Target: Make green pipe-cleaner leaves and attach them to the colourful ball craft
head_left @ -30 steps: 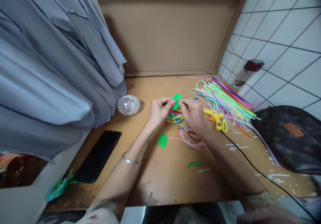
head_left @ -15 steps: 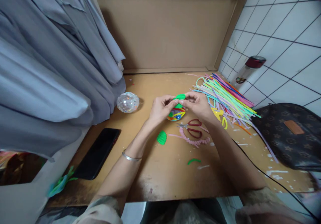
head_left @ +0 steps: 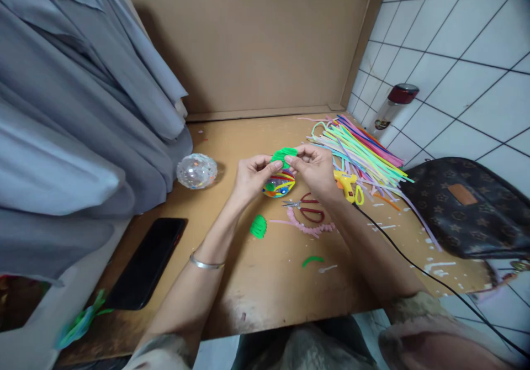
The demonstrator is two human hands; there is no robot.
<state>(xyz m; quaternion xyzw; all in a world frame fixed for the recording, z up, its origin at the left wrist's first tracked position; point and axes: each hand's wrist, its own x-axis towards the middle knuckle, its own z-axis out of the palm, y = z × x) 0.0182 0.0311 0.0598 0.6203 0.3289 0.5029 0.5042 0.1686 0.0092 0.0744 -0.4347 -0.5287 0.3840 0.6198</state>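
Between my two hands is a green fuzzy pipe-cleaner leaf (head_left: pixel 284 155). My left hand (head_left: pixel 254 178) pinches its left end with thumb and fingers, and my right hand (head_left: pixel 313 170) grips its right end. Just below it sits a clear ball with colourful strips (head_left: pixel 280 185), its top hidden by the fingers and leaf. A second green leaf (head_left: pixel 259 226) lies on the table below my left hand. Red-handled scissors (head_left: pixel 311 209) rest below my right hand, beside a curled pink pipe-cleaner strip (head_left: pixel 311 228).
A clear ball (head_left: pixel 197 171) stands at left, above a black phone (head_left: pixel 148 262). Colourful pipe cleaners (head_left: pixel 360 149) are heaped at right with a yellow glue gun (head_left: pixel 348 185), its cord running right. A dark bag (head_left: pixel 467 210) and a bottle (head_left: pixel 391 110) stand by the tiled wall.
The whole view has shifted, so things appear further left, and more of the glue gun shows. Both hands still hold the green leaf, which is tilted a little differently.
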